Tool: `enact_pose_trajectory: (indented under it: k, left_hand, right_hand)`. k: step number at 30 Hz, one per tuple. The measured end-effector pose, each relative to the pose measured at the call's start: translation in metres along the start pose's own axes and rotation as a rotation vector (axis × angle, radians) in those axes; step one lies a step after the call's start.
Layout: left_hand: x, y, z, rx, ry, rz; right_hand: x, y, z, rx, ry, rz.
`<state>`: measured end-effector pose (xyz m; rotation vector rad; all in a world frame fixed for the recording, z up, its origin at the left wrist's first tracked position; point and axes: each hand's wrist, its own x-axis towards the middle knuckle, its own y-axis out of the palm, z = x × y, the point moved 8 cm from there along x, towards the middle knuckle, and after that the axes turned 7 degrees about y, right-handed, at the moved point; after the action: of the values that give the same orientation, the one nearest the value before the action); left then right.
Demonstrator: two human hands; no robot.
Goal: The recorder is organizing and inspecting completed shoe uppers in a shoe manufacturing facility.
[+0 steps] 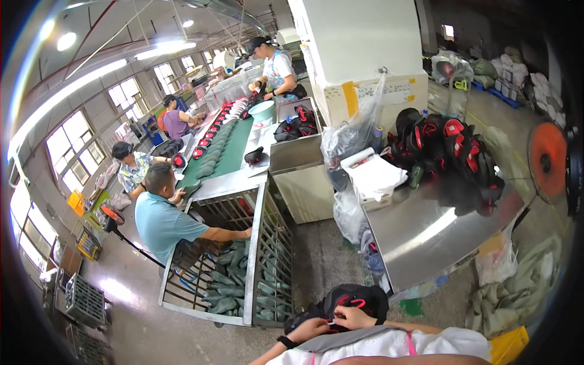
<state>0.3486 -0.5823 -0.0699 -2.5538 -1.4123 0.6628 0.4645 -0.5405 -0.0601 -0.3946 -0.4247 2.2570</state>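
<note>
Low in the view, a bundle of black-and-red shoe uppers [347, 297] lies in front of my body. My left hand [309, 329], with a dark band at its wrist, has its fingers closed at the near edge of the bundle. Close on its right, my right hand [354, 319] is also closed, its fingertips bent down onto the same piece. A small white bit shows between the two hands, too small to name. How the fingers grip underneath is hidden.
A metal table [420, 243] to the right bears a heap of black-and-red shoes [450, 143] and white papers [374, 173]. Ahead left stands a barred metal cage [261, 261] of green shoe lasts [228, 280], with a person [164, 213] reaching in. Others work along a green conveyor [234, 149]. An orange fan [546, 159] stands far right.
</note>
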Motion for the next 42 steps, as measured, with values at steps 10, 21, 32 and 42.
enact_pose_trajectory:
  k: [10, 21, 32, 42]
  left_hand:
    - [-0.021, 0.015, 0.059, 0.086, 0.154, -0.192]
    - [-0.092, -0.050, 0.045, 0.515, 0.189, -0.704]
    - [-0.027, -0.087, -0.094, 0.341, 0.410, -0.812]
    - [0.028, 0.016, 0.024, -0.457, 0.170, -0.153]
  right_hand:
    - [0.027, 0.040, -0.003, -0.021, 0.025, 0.269]
    - [0.043, -0.070, 0.133, 0.360, -0.139, 0.058]
    - [-0.111, -0.214, 0.232, 0.339, -0.576, -0.598]
    - [-0.102, -0.214, 0.204, 0.500, -0.354, -0.651]
